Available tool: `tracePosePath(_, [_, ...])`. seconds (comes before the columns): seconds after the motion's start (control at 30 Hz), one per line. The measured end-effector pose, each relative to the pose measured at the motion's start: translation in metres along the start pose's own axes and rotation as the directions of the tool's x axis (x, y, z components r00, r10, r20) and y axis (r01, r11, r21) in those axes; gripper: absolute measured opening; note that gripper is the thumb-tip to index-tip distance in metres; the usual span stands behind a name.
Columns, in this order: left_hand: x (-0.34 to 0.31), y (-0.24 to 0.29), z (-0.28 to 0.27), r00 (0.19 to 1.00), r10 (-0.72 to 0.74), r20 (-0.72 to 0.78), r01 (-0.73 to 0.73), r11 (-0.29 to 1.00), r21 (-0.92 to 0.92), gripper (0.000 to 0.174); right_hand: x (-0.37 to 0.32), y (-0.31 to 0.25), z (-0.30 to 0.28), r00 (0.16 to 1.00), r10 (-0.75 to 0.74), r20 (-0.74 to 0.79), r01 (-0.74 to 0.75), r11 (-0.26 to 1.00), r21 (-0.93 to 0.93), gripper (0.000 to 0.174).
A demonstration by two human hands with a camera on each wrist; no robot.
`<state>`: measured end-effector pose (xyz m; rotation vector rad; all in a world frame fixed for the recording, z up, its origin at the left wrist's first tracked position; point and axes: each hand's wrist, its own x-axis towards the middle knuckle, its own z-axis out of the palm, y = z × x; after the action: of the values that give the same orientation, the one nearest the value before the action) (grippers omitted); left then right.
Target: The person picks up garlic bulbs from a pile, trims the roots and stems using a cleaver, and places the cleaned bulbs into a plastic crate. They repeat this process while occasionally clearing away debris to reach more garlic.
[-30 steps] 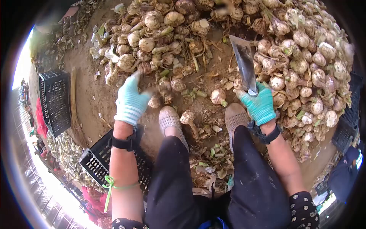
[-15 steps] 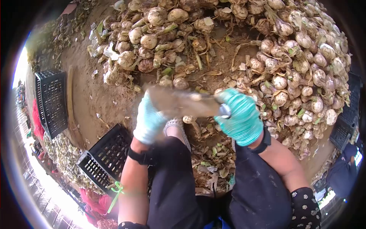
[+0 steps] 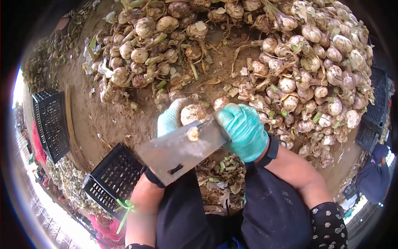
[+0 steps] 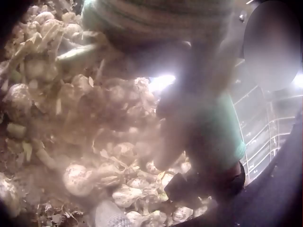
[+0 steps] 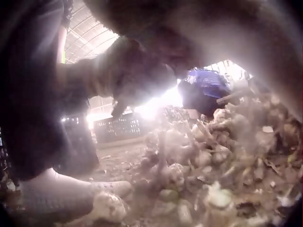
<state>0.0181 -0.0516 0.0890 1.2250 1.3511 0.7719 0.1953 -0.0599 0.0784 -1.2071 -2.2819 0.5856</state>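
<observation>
My left hand [image 3: 167, 120], in a pale knit glove, holds a garlic bulb [image 3: 191, 113] with its root tuft turned towards the blade. In my right hand [image 3: 244, 132], in a green glove, I grip a cleaver [image 3: 178, 151]. Its wide blade lies across in front of the left hand and hides the lower part of that hand and the wrist. A small pale round patch shows on the blade right below the bulb. Both wrist views are hazy, with the hands dark and blurred.
Heaped garlic [image 3: 315, 79] covers the right side, and another pile [image 3: 141, 54] lies ahead to the left. Black plastic crates [image 3: 116, 176] stand at the left, with another crate [image 3: 373, 95] at far right. Cut stalks [image 3: 226, 174] litter the ground between my legs. Another person [image 3: 373, 178] is at right.
Both hands have come together at the middle. The left hand has brought a garlic bulb back from the pile side, and the cleaver has swung from upright to lying across it.
</observation>
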Motion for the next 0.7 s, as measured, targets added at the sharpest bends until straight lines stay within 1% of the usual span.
tracePosePath(0.03, [0.002,0.002,0.003,0.997,-0.068,0.035,0.072,0.988,-0.139,0.055,-0.001,0.004,0.001,1.000,0.003,-0.003,-0.003,1.000,-0.003,0.026])
tracePosePath(0.07, [0.001,0.012,0.009,0.988,-0.153,0.006,0.153,0.979,-0.134,0.054,-0.002,0.008,0.004,0.999,0.044,0.014,-0.045,0.998,0.035,0.025])
tracePosePath(0.1, [-0.002,0.016,0.013,0.988,-0.152,0.011,0.152,0.980,-0.132,0.054,-0.004,0.013,0.008,0.996,0.086,0.032,-0.089,0.993,0.074,0.025])
tracePosePath(0.13, [-0.006,0.019,0.016,0.971,-0.224,0.079,0.236,0.952,-0.195,0.052,-0.011,0.030,0.020,0.991,0.133,0.008,-0.133,0.989,-0.059,0.027])
tracePosePath(0.17, [-0.010,0.023,0.017,0.944,-0.291,0.154,0.322,0.914,-0.247,0.050,-0.007,0.048,0.018,0.908,0.412,0.077,-0.419,0.902,0.108,0.020])
tracePosePath(0.2, [-0.011,0.032,0.012,0.949,0.051,0.310,-0.075,0.995,0.068,0.044,-0.011,0.052,0.014,0.763,0.645,0.047,-0.628,0.722,0.291,0.017])
tracePosePath(0.23, [-0.006,0.028,0.012,0.952,0.054,0.302,-0.078,0.995,0.067,0.044,-0.010,0.055,0.007,0.572,0.817,0.076,-0.747,0.481,0.459,0.016])
tracePosePath(0.27, [-0.002,0.022,0.015,0.979,-0.023,0.202,0.036,0.997,-0.062,0.048,-0.004,0.051,-0.006,0.608,0.792,0.053,-0.685,0.491,0.539,0.021])
tracePosePath(0.3, [0.003,0.018,0.019,0.987,-0.100,0.125,0.124,0.972,-0.200,0.052,0.001,0.035,-0.020,0.568,0.809,0.150,-0.580,0.264,0.771,0.027])
tracePosePath(0.33, [0.005,0.022,0.025,0.967,-0.205,0.152,0.248,0.898,-0.363,0.069,0.006,0.031,-0.025,0.609,0.761,0.224,-0.614,0.274,0.740,0.026])
tracePosePath(0.37, [0.008,0.017,0.027,0.968,-0.202,0.153,0.245,0.897,-0.367,0.069,0.008,0.027,-0.026,0.641,0.703,0.308,-0.649,0.282,0.707,0.026])
tracePosePath(0.4, [0.013,0.007,0.028,0.995,0.002,0.097,0.003,0.999,-0.053,0.074,0.010,0.025,-0.020,0.665,0.649,0.369,-0.639,0.238,0.732,0.026])
tracePosePath(0.43, [0.017,0.003,0.028,0.971,0.209,0.113,-0.233,0.932,0.277,0.078,0.013,0.021,-0.014,0.685,0.591,0.425,-0.629,0.187,0.754,0.026])
tracePosePath(0.47, [0.018,0.006,0.023,0.962,0.224,0.158,-0.269,0.882,0.387,0.080,0.017,0.011,-0.018,0.659,0.616,0.432,-0.583,0.055,0.811,0.029])
tracePosePath(0.5, [0.015,0.005,0.023,0.962,0.222,0.158,-0.267,0.883,0.387,0.080,0.016,0.010,-0.019,0.657,0.617,0.433,-0.583,0.053,0.810,0.029])
tracePosePath(0.53, [0.008,0.004,0.023,0.996,0.084,0.005,-0.082,0.965,0.250,0.078,0.014,0.010,-0.020,0.714,0.617,0.332,-0.558,0.215,0.801,0.030])
tracePosePath(0.57, [0.004,0.002,0.022,0.988,-0.081,-0.129,0.092,0.993,0.080,0.077,0.014,0.010,-0.021,0.770,0.593,0.233,-0.520,0.373,0.769,0.032])
tracePosePath(0.6, [0.006,-0.009,0.018,0.963,-0.240,-0.119,0.170,0.892,-0.419,0.066,0.017,0.009,-0.024,0.810,0.521,0.268,-0.528,0.450,0.720,0.032])
tracePosePath(0.63, [0.002,-0.011,0.009,0.954,-0.292,0.060,0.249,0.670,-0.699,0.053,0.022,0.011,-0.018,0.906,0.406,0.121,-0.372,0.625,0.687,0.034])
tracePosePath(0.7, [-0.001,-0.011,0.003,0.912,-0.378,0.162,0.389,0.669,-0.633,0.041,0.024,0.008,-0.027,0.870,0.397,0.293,-0.490,0.623,0.610,0.034])
